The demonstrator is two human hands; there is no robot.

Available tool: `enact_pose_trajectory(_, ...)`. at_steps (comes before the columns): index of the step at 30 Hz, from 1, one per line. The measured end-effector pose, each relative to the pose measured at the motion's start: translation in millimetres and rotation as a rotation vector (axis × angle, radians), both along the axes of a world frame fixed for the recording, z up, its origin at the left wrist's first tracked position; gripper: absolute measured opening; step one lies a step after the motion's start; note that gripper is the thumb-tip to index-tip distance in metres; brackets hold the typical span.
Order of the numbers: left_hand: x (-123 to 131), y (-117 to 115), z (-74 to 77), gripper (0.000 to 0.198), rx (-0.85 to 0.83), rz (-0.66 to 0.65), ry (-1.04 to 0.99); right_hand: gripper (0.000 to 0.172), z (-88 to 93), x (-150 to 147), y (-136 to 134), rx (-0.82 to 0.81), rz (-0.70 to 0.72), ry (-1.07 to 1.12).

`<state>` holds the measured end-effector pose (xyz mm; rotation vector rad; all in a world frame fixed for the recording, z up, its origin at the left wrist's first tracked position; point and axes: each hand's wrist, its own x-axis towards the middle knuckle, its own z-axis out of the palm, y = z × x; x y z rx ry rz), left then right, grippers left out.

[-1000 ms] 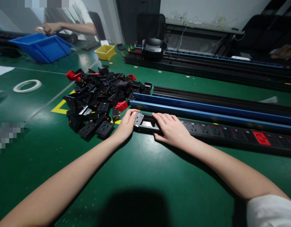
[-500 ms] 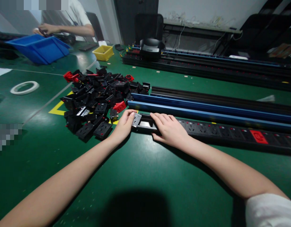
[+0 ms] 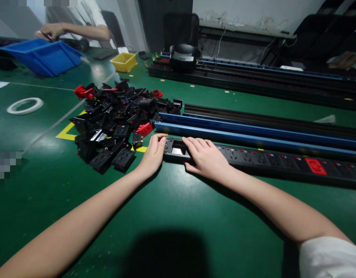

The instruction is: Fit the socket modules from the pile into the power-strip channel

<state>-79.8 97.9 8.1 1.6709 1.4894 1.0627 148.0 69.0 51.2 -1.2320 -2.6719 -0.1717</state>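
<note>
A long black power strip [image 3: 244,168] lies on the green table, set with a row of black sockets and one red socket [image 3: 316,166]. At its left end my left hand [image 3: 154,153] is closed on a black socket module [image 3: 169,146], which sits level in the strip's channel. My right hand [image 3: 206,156] wraps over the strip farther right, thumb on the near side and fingers across the top. Between the hands a short stretch of open channel [image 3: 178,151] shows. What lies beneath my right palm is hidden.
A heap of loose socket modules [image 3: 122,116] lies left of the strip. Blue rails [image 3: 224,133] run just behind it. Farther off are a tape roll [image 3: 25,106], a blue bin [image 3: 44,58], a yellow bin [image 3: 124,63] and a co-worker's hand [image 3: 52,31].
The socket module under my left hand has gone from tilted, catching the light, to flat in the channel. My right hand has stayed on the strip. The view has shifted slightly.
</note>
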Motion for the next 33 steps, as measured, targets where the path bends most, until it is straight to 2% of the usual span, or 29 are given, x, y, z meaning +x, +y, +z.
enact_pose_trajectory(3,1,-2,0.8,0.049,0.055,-0.032,0.051,0.072,-0.4,0,0,-0.004,0.002,-0.001)
enact_pose_trajectory(9,-3,0,-1.1,0.064,0.025,-0.07,0.152,0.074,-0.3,1,1,-0.011,0.003,0.005)
enact_pose_trajectory(14,-1,-3,-2.1,0.072,0.077,-0.189,0.289,0.073,0.0,0,1,-0.01,0.003,0.003)
enact_pose_trajectory(17,2,-7,-1.8,0.066,0.106,-0.213,0.324,0.073,0.3,0,1,-0.014,0.005,0.008)
enact_pose_trajectory(22,3,-11,-0.9,0.048,0.124,-0.062,0.328,0.073,0.3,1,0,-0.011,0.008,0.005)
enact_pose_trajectory(25,2,-10,3.4,0.038,0.072,-0.134,0.326,0.074,0.2,2,0,-0.017,0.01,0.022)
enact_pose_trajectory(30,4,-9,12.5,0.04,0.048,-0.315,0.307,0.081,1.0,2,1,-0.037,0.008,0.046)
enact_pose_trajectory(33,5,-12,12.7,0.041,0.093,-0.306,0.296,0.081,1.4,2,1,-0.038,0.006,0.05)
